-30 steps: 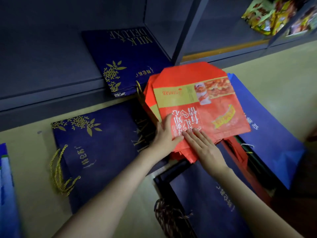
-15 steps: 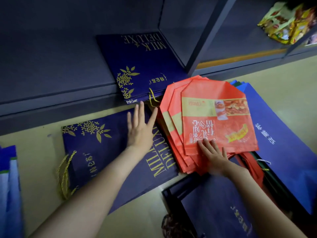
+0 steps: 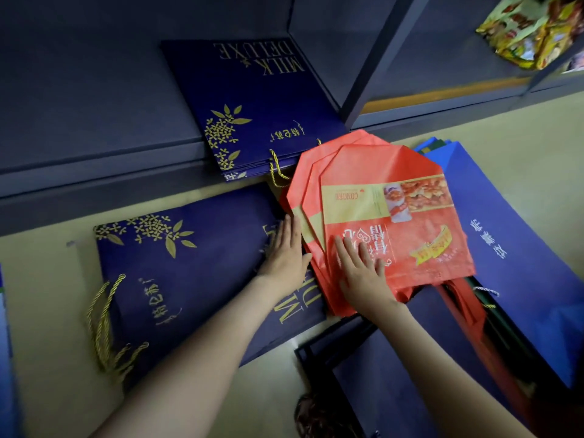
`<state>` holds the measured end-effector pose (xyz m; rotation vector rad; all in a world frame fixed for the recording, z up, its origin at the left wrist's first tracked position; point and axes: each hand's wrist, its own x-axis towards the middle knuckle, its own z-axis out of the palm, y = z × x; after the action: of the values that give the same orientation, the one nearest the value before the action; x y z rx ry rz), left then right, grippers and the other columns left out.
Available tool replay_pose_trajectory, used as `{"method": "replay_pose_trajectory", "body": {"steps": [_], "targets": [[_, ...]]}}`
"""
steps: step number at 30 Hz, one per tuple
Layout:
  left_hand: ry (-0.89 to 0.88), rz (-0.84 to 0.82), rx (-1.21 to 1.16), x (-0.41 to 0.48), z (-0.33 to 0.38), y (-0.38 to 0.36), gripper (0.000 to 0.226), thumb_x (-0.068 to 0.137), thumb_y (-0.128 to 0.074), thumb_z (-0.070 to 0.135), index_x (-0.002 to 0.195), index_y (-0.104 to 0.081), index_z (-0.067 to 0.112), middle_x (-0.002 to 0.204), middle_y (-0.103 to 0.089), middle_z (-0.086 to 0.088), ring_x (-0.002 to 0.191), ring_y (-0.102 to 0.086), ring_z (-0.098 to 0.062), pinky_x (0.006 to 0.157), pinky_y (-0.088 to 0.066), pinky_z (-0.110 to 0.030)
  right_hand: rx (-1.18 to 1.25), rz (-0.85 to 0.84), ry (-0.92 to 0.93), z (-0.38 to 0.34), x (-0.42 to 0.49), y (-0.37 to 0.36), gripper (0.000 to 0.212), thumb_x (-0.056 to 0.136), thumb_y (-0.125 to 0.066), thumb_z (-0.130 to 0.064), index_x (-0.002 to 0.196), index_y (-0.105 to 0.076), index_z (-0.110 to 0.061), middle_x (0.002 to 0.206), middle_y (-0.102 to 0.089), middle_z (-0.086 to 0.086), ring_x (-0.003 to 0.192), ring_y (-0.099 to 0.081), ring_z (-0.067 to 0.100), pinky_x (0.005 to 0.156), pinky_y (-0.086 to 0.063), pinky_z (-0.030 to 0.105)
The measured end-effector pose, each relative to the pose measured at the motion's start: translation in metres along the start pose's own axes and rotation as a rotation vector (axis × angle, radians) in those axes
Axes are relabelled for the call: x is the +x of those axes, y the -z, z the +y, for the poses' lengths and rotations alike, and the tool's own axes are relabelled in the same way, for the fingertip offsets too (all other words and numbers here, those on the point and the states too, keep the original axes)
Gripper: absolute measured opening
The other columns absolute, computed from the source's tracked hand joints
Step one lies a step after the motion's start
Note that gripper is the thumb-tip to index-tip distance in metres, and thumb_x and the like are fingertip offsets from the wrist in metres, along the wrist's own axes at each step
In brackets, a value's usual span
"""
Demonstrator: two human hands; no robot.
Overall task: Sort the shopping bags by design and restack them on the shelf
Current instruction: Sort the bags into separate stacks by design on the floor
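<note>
Below a dark grey metal shelf [image 3: 94,105], fanned red plastic shopping bags [image 3: 379,172] lie on the beige floor [image 3: 505,137]. The straight-fingered left hand [image 3: 286,257] butts their nine-o'clock edge; the right hand [image 3: 360,273] presses flat on top. Squaring seems underway; shelving at twelve o'clock needs a two-handed grasp.

The left hand [image 3: 284,256], flat on the red bags [image 3: 373,165] a second ago and then spread on the navy bag [image 3: 189,279], now lies with fingers together against the red bags' left edge. The red bags fan out wider (three stepped edges show).
</note>
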<state>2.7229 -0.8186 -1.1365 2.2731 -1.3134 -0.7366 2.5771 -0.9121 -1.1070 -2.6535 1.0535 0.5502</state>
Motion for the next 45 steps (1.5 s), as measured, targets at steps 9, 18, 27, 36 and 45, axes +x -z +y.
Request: {"method": "replay_pose_trajectory", "body": {"steps": [9, 18, 27, 36, 45], "targets": [[-0.141, -0.319, -0.023, 0.034, 0.036, -0.003, 0.064, 0.097, -0.026, 0.003, 0.150, 0.009, 0.008, 0.158, 0.013, -0.009, 0.146, 0.008, -0.020, 0.118, 0.002, -0.029, 0.123, 0.225, -0.160, 0.015, -0.008, 0.010, 0.095, 0.084, -0.054, -0.017, 0.149, 0.014, -0.028, 0.157, -0.005, 0.018, 0.144, -0.012, 0.035, 0.113, -0.020, 0.053], [0.043, -0.088, 0.145, 0.030, 0.031, -0.013, 0.063, 0.102, -0.018, 0.042, 0.150, 0.010, 0.013, 0.157, 0.017, -0.010, 0.144, 0.017, -0.022, 0.115, 0.012, -0.043, 0.010, 0.001, 0.180, 0.036, -0.018, 0.002, 0.073, 0.090, -0.034, 0.009, 0.151, -0.002, -0.014, 0.158, -0.011, 0.004, 0.147, -0.003, 0.021, 0.114, -0.004, 0.021], [0.086, 0.368, 0.737, 0.007, -0.026, 0.041, 0.104, 0.083, -0.063, 0.021, 0.148, 0.019, 0.015, 0.152, 0.024, -0.016, 0.144, 0.010, -0.035, 0.109, 0.008, -0.054, -0.075, -0.048, -0.130, 0.030, -0.004, 0.006, 0.092, 0.085, -0.045, -0.067, 0.145, 0.020, -0.041, 0.156, 0.022, -0.007, 0.143, 0.022, 0.027, 0.110, 0.006, 0.061], [0.146, 0.394, 0.879, 0.007, -0.066, 0.091, 0.096, 0.090, -0.054, 0.015, 0.145, 0.025, 0.017, 0.156, 0.013, -0.018, 0.145, 0.006, -0.034, 0.113, 0.000, -0.055, -0.073, -0.058, -0.188, 0.019, 0.005, 0.015, 0.076, 0.097, -0.040, -0.027, 0.148, 0.016, -0.032, 0.159, 0.013, 0.005, 0.143, 0.012, 0.038, 0.112, -0.008, 0.064], [0.151, 0.385, 0.845, 0.015, -0.060, 0.102, 0.085, 0.095, -0.043, 0.010, 0.146, 0.024, 0.017, 0.157, 0.007, -0.019, 0.145, 0.000, -0.032, 0.115, -0.002, -0.049, -0.222, 0.152, -0.124, -0.020, -0.001, 0.021, 0.067, 0.088, -0.013, 0.005, 0.148, 0.014, -0.007, 0.156, -0.008, 0.018, 0.142, -0.015, 0.039, 0.110, -0.032, 0.045]]}}
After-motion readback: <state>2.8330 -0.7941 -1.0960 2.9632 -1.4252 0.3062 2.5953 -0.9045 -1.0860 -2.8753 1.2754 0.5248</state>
